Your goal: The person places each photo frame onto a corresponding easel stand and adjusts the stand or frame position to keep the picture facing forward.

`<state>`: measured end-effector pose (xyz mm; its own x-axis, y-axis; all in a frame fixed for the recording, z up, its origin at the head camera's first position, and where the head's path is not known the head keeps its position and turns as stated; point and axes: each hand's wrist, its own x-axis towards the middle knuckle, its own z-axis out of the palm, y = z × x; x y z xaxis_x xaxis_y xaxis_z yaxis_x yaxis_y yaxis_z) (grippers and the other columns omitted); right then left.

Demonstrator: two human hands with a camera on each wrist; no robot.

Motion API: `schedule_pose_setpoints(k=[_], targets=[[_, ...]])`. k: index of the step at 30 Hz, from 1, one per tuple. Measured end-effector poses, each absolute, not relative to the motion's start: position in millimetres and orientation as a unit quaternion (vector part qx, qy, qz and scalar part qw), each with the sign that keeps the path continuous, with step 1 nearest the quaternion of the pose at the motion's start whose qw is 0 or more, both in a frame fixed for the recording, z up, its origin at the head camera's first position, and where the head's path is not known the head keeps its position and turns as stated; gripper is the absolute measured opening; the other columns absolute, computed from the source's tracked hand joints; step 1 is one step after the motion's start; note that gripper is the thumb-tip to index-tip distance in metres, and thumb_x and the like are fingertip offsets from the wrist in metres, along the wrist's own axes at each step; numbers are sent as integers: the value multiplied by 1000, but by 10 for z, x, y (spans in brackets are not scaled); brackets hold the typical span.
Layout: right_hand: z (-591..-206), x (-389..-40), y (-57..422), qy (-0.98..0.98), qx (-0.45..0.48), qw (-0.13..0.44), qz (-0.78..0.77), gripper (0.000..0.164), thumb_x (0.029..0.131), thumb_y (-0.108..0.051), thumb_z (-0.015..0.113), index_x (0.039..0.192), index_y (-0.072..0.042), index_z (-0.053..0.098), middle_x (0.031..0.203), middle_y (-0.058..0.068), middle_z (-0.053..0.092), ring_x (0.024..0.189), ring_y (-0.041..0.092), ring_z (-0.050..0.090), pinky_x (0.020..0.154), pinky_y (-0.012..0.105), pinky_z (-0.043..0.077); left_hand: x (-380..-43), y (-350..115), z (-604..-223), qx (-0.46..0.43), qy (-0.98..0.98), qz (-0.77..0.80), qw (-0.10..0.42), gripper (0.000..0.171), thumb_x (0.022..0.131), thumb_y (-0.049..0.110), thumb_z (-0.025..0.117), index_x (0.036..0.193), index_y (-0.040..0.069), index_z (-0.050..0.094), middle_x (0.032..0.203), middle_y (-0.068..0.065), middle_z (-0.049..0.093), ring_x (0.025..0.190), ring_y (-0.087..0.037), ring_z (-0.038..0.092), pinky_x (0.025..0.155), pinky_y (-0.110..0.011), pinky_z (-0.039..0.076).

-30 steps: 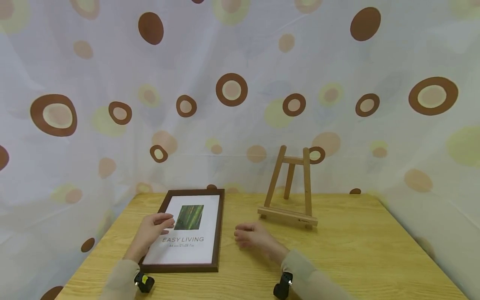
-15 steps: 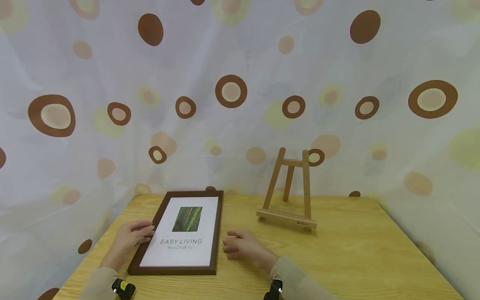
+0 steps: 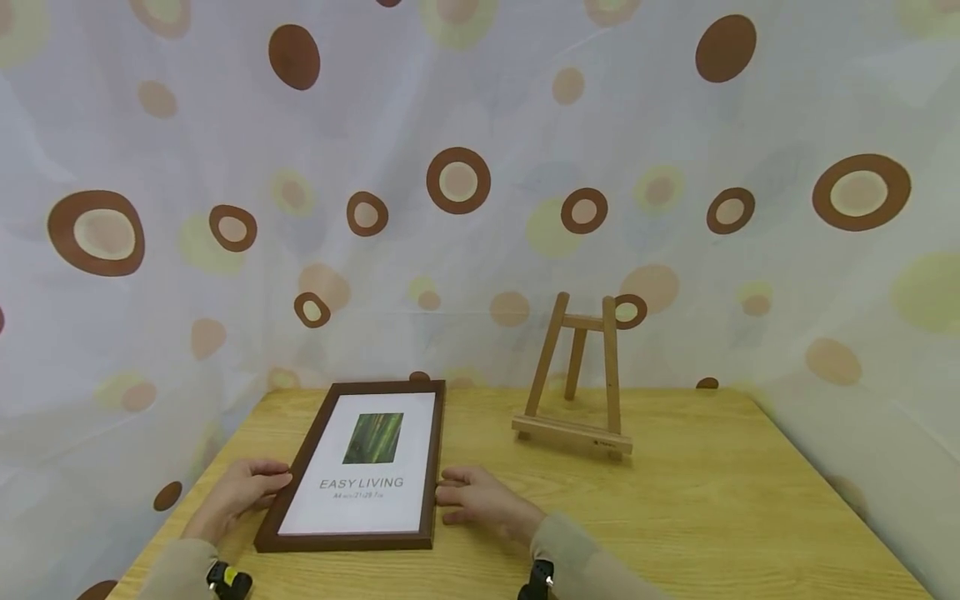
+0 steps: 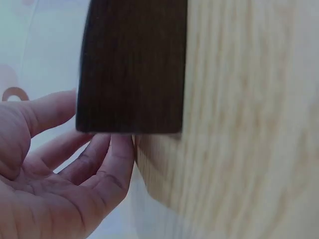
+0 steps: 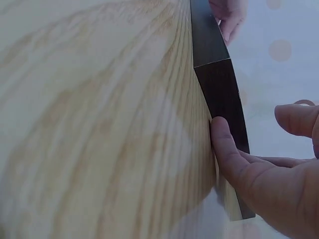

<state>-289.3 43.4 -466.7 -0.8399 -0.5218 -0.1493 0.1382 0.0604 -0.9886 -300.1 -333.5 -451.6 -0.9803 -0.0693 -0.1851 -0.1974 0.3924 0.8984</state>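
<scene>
A dark brown picture frame (image 3: pixel 433 500) lies flat on the table, with a white insert that shows a green picture and the words EASY LIVING. My left hand (image 3: pixel 238 493) is at its left edge, thumb and fingertips right at the wood. In the left wrist view the dark frame corner (image 4: pixel 132 69) overlaps the fingers of the left hand (image 4: pixel 65 184). On the opposite side, my right hand (image 3: pixel 483 502) has its fingers against the right edge. The right wrist view shows fingertips (image 5: pixel 222 130) touching the frame's side, while the thumb stands apart from it.
A small wooden easel (image 3: pixel 573 429) stands behind and right of the frame on the wood-grain table (image 3: pixel 697 500). A white curtain (image 3: pixel 495 108) with brown and yellow dots hangs at the back and sides. Cameras are strapped to both wrists.
My left hand has moved left, from over the frame to its left edge. The right hand has come left to the frame's right edge. The easel stays put.
</scene>
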Motion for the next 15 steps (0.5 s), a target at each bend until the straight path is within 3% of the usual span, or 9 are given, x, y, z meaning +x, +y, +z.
schedule_pose_setpoints(k=[8,15], targets=[[-4633,-2882,410,678,-130,250,-679,56,99,-3,51,146,17,27,150,37,30,134,44,43,94,43,55,-3007,-3333,-4515,-60,848,524,62,46,91,-1,60,129,-22,46,112,-24,64,87,-12,62,71,-25,55],[-4644,-2856,390,672,-109,238,-693,57,92,6,60,143,15,36,145,38,37,130,45,48,91,46,56,-2996,-3293,-4521,-62,839,537,61,47,90,-5,58,130,-23,44,105,-15,65,81,-11,59,67,-23,52]])
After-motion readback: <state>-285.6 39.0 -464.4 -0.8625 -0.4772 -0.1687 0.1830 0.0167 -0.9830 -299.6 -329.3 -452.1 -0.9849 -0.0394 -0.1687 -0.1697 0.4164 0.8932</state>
